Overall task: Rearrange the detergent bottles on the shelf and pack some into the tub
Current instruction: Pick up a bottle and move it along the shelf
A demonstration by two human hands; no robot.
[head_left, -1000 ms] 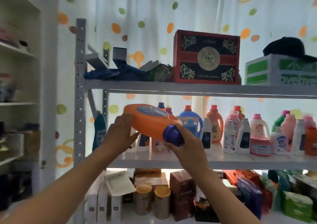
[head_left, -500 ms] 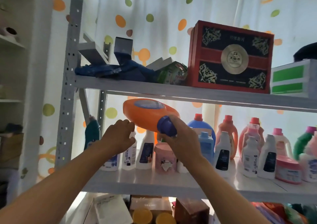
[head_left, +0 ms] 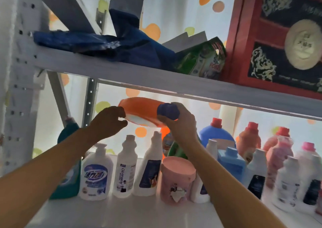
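I hold a big orange detergent bottle (head_left: 141,110) on its side, high inside the middle shelf bay, just under the upper shelf board (head_left: 122,70). My right hand (head_left: 181,123) is closed around its dark blue cap (head_left: 168,111). My left hand (head_left: 108,121) touches the bottle's base end with curled fingers. Below them, many bottles stand on the middle shelf (head_left: 113,210): a white pump bottle (head_left: 95,173), two white bottles (head_left: 125,168), a pink jar (head_left: 176,179), a teal bottle (head_left: 68,158), a blue jug (head_left: 216,135). No tub is in view.
On the upper shelf lie a blue cloth (head_left: 108,44), a green packet (head_left: 202,58) and a red and black box (head_left: 278,35). The perforated shelf post (head_left: 20,70) stands at the left. More pink and white bottles (head_left: 287,172) crowd the right.
The orange bottle has gone up and further back into the bay, close under the upper shelf. The camera has come closer and tilted up. My left hand has slid to the bottle's end.
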